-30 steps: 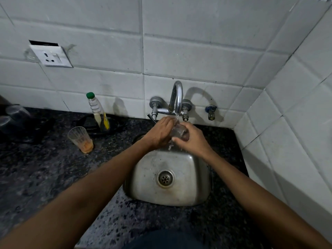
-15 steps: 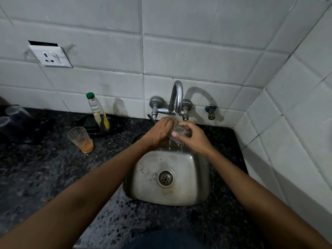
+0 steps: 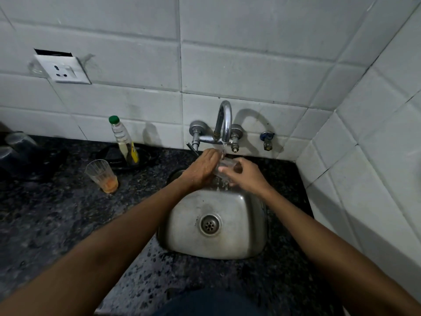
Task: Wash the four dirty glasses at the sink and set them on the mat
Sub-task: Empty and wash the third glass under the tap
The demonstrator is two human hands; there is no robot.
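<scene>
A clear glass [image 3: 224, 166] is under the running tap [image 3: 224, 124], above the back of the steel sink [image 3: 216, 245]. My left hand [image 3: 201, 169] wraps its left side and my right hand [image 3: 245, 175] grips its right side; most of the glass is hidden between them. Water spills off it into the sink. A dirty glass [image 3: 102, 175] with orange dregs stands upright on the dark counter, left of the sink. Two upturned glasses [image 3: 16, 144] sit on a dark mat [image 3: 34, 165] at the far left.
A dish-soap bottle [image 3: 124, 142] with a green cap stands on a black dish against the wall. A wall socket [image 3: 62, 69] is on the tiles above. Tiled walls close the back and right sides. The speckled counter [image 3: 57, 224] spreads left of the sink.
Both hands have turned the glass under the stream, and my right hand has shifted slightly right. More water now runs down into the sink.
</scene>
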